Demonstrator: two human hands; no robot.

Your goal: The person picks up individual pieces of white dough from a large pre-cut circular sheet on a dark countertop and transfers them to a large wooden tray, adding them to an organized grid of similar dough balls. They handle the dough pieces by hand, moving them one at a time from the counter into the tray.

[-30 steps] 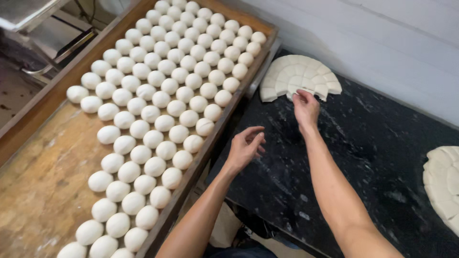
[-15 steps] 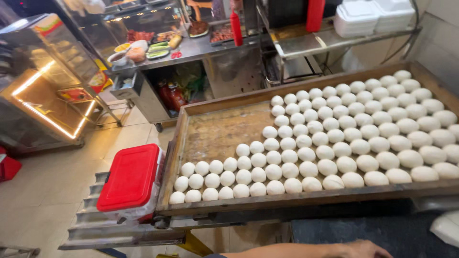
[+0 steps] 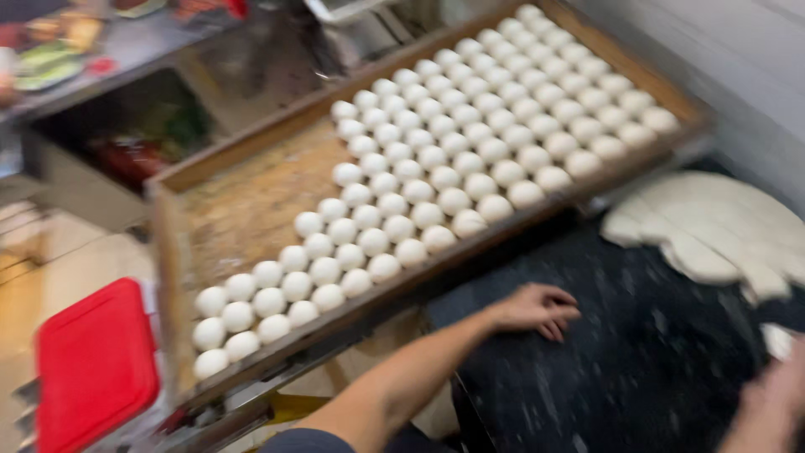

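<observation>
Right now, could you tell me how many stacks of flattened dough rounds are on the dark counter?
1: the fanned stack of flattened dough rounds lies on the dark counter at the right, beside the tray. More may lie outside the frame.

We see our left hand [image 3: 537,309] lying palm down on the dark table [image 3: 637,369], fingers loosely curled, holding nothing, just beside the table's left edge. Our right hand [image 3: 776,394] is blurred at the table's near right corner; what it grips we cannot tell. Flat dough discs [image 3: 713,226] overlap at the far right of the table. Beyond the left edge stands a wooden tray [image 3: 243,210] filled with rows of dough balls [image 3: 436,168]. A red lid [image 3: 92,365] sits near the tray's near corner.
</observation>
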